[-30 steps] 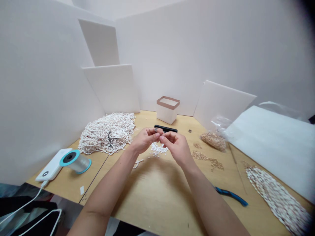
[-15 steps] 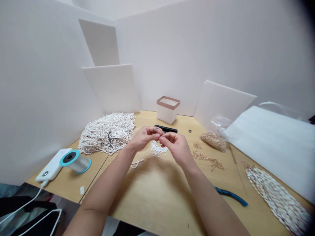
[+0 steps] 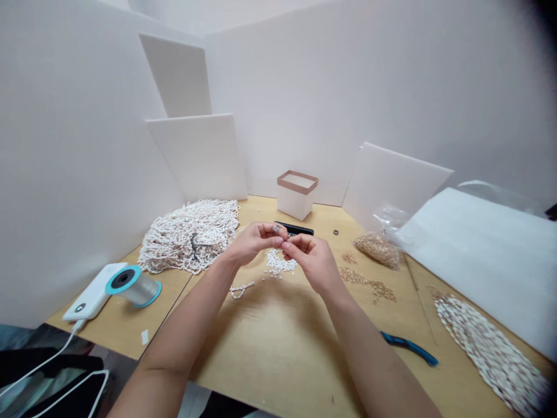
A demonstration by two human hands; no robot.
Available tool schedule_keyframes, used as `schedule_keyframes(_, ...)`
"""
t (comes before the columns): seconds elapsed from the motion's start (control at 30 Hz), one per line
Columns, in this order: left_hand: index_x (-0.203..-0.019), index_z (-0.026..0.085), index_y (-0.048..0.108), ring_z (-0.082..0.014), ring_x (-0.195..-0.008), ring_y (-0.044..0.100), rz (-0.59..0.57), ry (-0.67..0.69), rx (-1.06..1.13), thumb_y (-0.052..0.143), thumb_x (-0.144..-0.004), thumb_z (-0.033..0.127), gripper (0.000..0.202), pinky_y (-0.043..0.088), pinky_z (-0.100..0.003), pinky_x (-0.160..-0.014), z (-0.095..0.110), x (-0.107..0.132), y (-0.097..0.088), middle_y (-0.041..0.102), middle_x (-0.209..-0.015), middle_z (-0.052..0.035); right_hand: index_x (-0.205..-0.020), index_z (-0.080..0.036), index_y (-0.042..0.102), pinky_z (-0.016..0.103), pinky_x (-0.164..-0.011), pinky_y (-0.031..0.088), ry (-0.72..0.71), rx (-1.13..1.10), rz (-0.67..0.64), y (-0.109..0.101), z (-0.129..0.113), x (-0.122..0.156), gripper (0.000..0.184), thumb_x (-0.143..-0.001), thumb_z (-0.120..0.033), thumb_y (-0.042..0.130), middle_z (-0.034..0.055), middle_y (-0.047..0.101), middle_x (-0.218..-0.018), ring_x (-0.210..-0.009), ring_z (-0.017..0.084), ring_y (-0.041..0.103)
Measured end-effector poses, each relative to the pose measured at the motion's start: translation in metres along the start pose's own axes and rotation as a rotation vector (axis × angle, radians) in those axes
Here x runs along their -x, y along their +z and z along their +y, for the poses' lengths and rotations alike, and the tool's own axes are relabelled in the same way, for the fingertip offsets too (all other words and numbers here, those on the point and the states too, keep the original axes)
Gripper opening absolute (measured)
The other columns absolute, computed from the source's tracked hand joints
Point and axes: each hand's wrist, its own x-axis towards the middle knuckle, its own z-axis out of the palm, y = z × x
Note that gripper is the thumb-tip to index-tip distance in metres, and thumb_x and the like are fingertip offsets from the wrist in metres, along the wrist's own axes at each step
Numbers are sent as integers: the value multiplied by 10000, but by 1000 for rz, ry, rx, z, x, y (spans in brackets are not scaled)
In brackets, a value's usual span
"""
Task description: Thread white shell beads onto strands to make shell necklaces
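Observation:
My left hand (image 3: 256,241) and my right hand (image 3: 311,258) meet fingertip to fingertip above the table's middle. Each pinches with thumb and index finger; whatever sits between the tips is too small to make out. Below them lies a loose heap of white beads (image 3: 278,264). A short strand of white beads (image 3: 241,289) rests by my left forearm. Behind the fingers, partly hidden, is a black tray or case (image 3: 296,229). Small gold beads (image 3: 365,281) are scattered to the right of my right hand.
A big pile of strung white beads (image 3: 187,235) lies left, near a spool of clear line (image 3: 134,285) and a white power bank (image 3: 93,293). A brown-rimmed box (image 3: 297,194) stands behind. Rightward are a bag of gold beads (image 3: 378,249), blue-handled pliers (image 3: 409,346) and bundled bead strands (image 3: 487,348).
My left hand and forearm have shifted very slightly. Both hands keep the same pinch, and the things on the table have not moved.

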Motion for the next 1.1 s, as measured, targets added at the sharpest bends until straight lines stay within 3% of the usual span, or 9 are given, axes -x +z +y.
schedule_keyframes(0.5, -891, 131, 708, -155, -707, 627, 35, -6, 12, 786, -714, 324, 273, 487, -290, -707, 2, 3, 1, 662, -821, -54, -780, -159, 698, 299, -660, 475, -31, -16, -17, 0, 2, -1, 270, -788, -429, 710, 41, 668, -700, -676, 165, 597)
schedule_keyframes(0.83, -767, 124, 649, -146, -719, 582, -2, 53, -57, 731, -770, 363, 252, 472, -283, -712, 9, 1, 9, 600, -784, -44, -843, -151, 719, 305, -666, 508, -15, -44, -18, -4, 3, -2, 271, -772, -412, 726, 47, 679, -719, -667, 160, 608)
schedule_keyframes(0.97, -774, 127, 643, -144, -759, 575, 4, 76, -102, 715, -787, 369, 253, 459, -272, -745, 10, 1, 12, 599, -805, -44, -931, -149, 721, 260, -537, 464, 28, 19, -49, -9, -4, -1, 325, -757, -424, 730, 52, 688, -741, -607, 144, 593)
schedule_keyframes(1.1, -769, 130, 646, -140, -812, 565, 5, 122, -138, 708, -798, 345, 225, 448, -261, -779, 10, 0, 14, 592, -834, -46, -902, -138, 721, 243, -473, 404, 42, 92, -23, -13, -9, 0, 336, -752, -438, 726, 14, 625, -595, -488, 114, 524)
